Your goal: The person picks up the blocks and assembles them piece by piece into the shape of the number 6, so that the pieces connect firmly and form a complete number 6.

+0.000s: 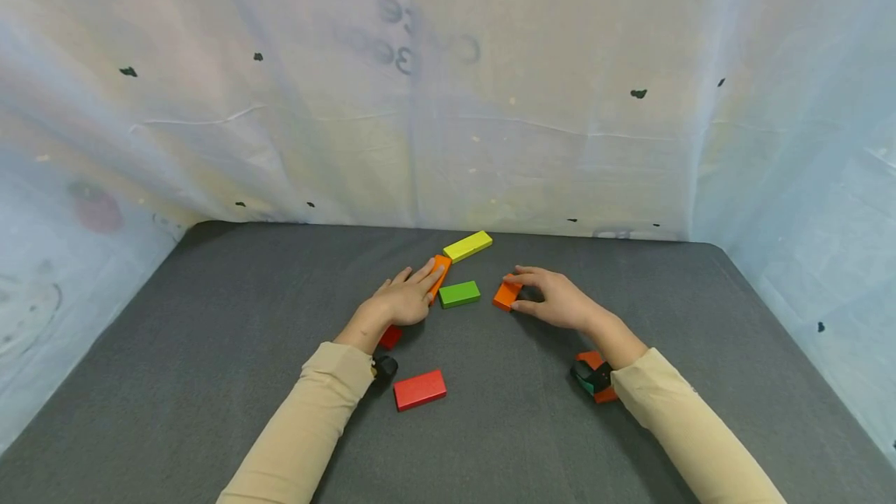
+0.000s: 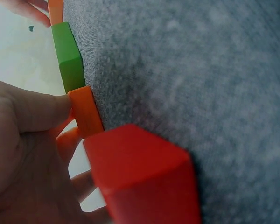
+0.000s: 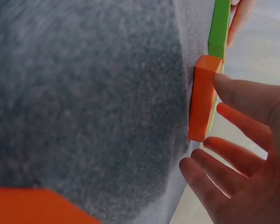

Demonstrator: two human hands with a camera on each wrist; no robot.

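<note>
My left hand (image 1: 404, 302) reaches over a long orange block (image 1: 439, 278), pinching it between thumb and forefinger; the other fingers are spread. That hand covers part of the block in the head view. To its right lies a green block (image 1: 460, 294). My right hand (image 1: 556, 298) pinches a second orange block (image 1: 505, 295), thumb on the near end and forefinger at the far end. Its remaining fingers are loosely extended in the right wrist view. A yellow block (image 1: 467, 246) lies just beyond the left hand's orange block.
Near the left wrist is a partly hidden red block (image 1: 390, 337); another red block (image 1: 420, 390) lies closer to me. Under the right wrist camera, an orange block (image 1: 606, 395) is partly covered. The grey table (image 1: 504, 442) meets a pale curtain (image 1: 532, 162) at its far edge.
</note>
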